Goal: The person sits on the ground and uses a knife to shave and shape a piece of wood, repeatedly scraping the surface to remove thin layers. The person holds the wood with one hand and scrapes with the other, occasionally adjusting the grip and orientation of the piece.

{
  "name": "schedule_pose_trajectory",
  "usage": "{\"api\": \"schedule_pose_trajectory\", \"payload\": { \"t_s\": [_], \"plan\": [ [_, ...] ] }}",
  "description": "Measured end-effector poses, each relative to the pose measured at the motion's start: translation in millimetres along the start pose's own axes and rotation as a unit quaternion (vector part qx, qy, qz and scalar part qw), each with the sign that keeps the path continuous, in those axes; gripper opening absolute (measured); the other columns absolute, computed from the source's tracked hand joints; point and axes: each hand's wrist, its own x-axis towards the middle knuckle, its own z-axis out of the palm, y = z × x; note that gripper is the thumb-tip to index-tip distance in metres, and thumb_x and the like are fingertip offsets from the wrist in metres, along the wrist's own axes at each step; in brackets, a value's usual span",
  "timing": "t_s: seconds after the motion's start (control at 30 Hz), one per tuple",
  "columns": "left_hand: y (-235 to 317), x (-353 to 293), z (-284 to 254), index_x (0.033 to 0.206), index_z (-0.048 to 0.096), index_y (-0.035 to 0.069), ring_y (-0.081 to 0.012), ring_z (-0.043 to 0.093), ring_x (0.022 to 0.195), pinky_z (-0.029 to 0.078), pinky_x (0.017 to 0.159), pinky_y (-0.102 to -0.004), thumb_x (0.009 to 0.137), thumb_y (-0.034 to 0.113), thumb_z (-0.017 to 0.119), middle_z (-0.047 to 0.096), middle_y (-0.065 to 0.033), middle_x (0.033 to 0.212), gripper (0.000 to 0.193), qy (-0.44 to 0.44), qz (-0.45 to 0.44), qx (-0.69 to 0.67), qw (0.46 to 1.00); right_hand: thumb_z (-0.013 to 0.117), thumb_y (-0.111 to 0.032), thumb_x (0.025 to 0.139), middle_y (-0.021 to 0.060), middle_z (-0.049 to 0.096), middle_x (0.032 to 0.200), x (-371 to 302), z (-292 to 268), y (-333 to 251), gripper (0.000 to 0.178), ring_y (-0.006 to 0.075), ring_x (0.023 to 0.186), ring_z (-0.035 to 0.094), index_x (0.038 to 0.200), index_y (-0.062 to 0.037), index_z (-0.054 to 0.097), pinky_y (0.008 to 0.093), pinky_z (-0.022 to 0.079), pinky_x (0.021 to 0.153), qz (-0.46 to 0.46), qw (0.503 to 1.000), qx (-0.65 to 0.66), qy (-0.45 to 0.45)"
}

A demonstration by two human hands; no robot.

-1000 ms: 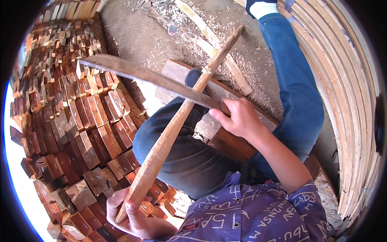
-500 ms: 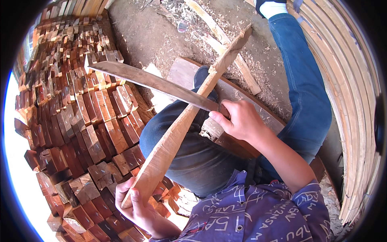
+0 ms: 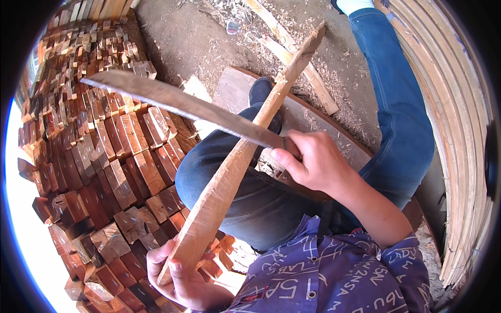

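Wooden, pale and tapered, the long stick (image 3: 235,167) runs from lower centre to the upper right of the frame; the left hand (image 3: 180,274) has its fingers wrapped around its lower end; the right hand (image 3: 313,161) clasps the handle of a long curved blade (image 3: 177,104), which crosses over the stick at centre; stacked reddish wood blocks (image 3: 94,156) fill the left.
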Motion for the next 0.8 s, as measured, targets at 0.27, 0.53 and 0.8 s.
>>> {"api": "schedule_pose_trajectory", "payload": {
  "t_s": [0.27, 0.53, 0.8],
  "plan": [
    [-26, -3, -17, 0.113, 0.058, -0.005, -0.0328, 0.070, 0.086, 0.064, 0.050, -0.0382, 0.095, 0.015, 0.060, 0.063, -0.0200, 0.102, 0.027, -0.006, -0.067, -0.038, 0.997, 0.062, -0.053, 0.088, 0.0157, 0.058, 0.052, 8, 22, 24, 0.054, 0.0354, 0.051, 0.062, 0.065, -0.0039, 0.059, 0.0440, 0.049, 0.050, -0.050, 0.998, -0.020, 0.010],
    [-51, -25, -16, 0.110, 0.061, -0.002, -0.0307, 0.069, 0.088, 0.065, 0.061, -0.0443, 0.094, 0.021, 0.064, 0.063, -0.0169, 0.105, 0.028, -0.018, -0.156, -0.095, 0.983, 0.063, -0.041, 0.089, 0.0182, 0.051, 0.055, -20, 31, 35, 0.046, 0.0401, 0.055, 0.055, 0.068, -0.0009, 0.057, 0.0462, 0.041, 0.052, -0.009, 0.998, -0.061, 0.023],
    [-70, -50, -16, 0.111, 0.060, -0.002, -0.0332, 0.068, 0.093, 0.065, 0.064, -0.0453, 0.096, 0.018, 0.060, 0.060, -0.0168, 0.111, 0.025, -0.029, -0.132, -0.109, 0.985, 0.060, -0.049, 0.091, 0.0216, 0.060, 0.058, -42, 34, -12, 0.055, 0.0405, 0.057, 0.063, 0.071, 0.0012, 0.063, 0.0482, 0.050, 0.055, -0.009, 0.999, -0.035, -0.021]
  ]
}}
